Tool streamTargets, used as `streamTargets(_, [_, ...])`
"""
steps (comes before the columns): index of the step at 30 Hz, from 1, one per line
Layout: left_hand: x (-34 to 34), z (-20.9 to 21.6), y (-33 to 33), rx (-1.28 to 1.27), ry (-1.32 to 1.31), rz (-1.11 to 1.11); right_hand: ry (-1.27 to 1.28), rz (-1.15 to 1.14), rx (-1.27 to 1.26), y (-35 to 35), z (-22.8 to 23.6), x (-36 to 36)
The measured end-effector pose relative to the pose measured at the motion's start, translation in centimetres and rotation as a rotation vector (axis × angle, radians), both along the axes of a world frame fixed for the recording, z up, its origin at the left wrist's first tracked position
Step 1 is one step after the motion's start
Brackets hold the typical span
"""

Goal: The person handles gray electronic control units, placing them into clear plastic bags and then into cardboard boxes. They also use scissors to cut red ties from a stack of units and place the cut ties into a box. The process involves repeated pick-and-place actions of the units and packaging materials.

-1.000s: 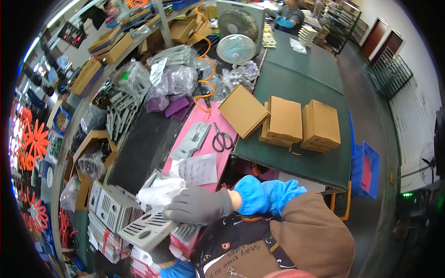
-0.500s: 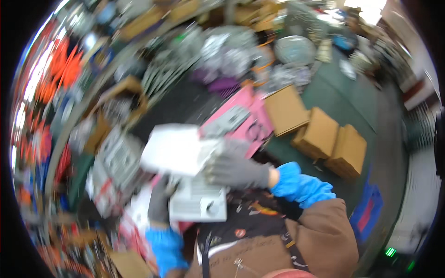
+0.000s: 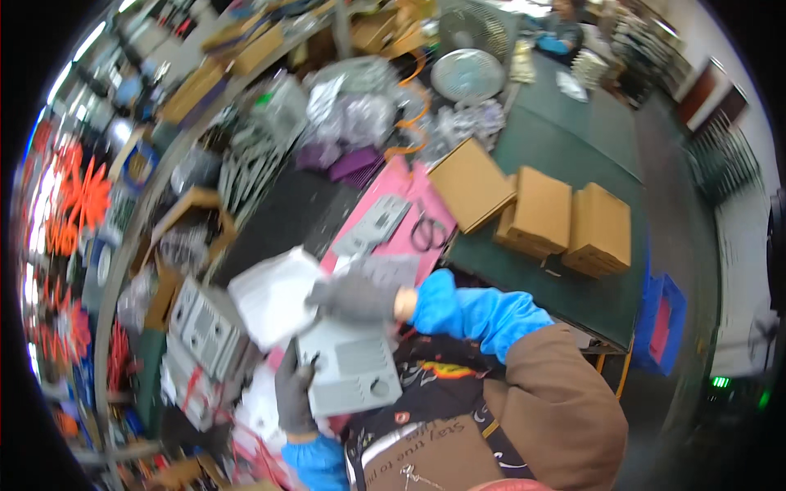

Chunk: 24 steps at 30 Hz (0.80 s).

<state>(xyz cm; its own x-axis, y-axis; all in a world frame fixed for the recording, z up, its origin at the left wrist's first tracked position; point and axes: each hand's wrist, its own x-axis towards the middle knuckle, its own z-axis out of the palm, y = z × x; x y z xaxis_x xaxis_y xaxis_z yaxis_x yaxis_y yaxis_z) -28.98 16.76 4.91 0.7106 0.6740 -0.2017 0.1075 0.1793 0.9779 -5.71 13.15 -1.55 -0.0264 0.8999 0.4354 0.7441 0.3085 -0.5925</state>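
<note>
My left hand point(image 3: 293, 394), in a dark grey glove, grips the left edge of a flat grey plastic panel point(image 3: 354, 375) with slots and a round hole, held close in front of my chest. My right hand point(image 3: 354, 296), also gloved, with a blue sleeve cover behind it, pinches a crumpled white plastic bag point(image 3: 274, 296) just above the panel. The bag partly overlaps the panel's top edge.
A pink mat point(image 3: 409, 192) carries another grey panel point(image 3: 372, 225) and black scissors point(image 3: 426, 233). Three brown cardboard boxes point(image 3: 544, 214) sit on the green table point(image 3: 573, 147). Stacked grey panels point(image 3: 201, 323) stand to my left. A round fan grille point(image 3: 467, 75) lies farther back.
The white bag and grey panel have come lower and closer to my chest. My right hand has shifted above the panel, and my left hand now grips the panel's left edge.
</note>
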Motion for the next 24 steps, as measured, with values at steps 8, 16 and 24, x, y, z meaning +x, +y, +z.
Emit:
streamTargets(8, [-1.2, -3.3, -0.3, -0.107, -0.109, 0.264, 0.546, -0.671, -0.233, -6.9, -3.8, 11.1])
streamTargets(16, [-0.6, -4.5, -0.9, 0.112, -0.005, 0.421, 0.636, -0.706, -0.321, -11.5, -3.9, 9.0])
streamTargets(24, [0.2, -4.1, -0.2, 0.425, 0.533, 0.389, 0.687, -0.675, -0.332, -12.8, -3.9, 7.6])
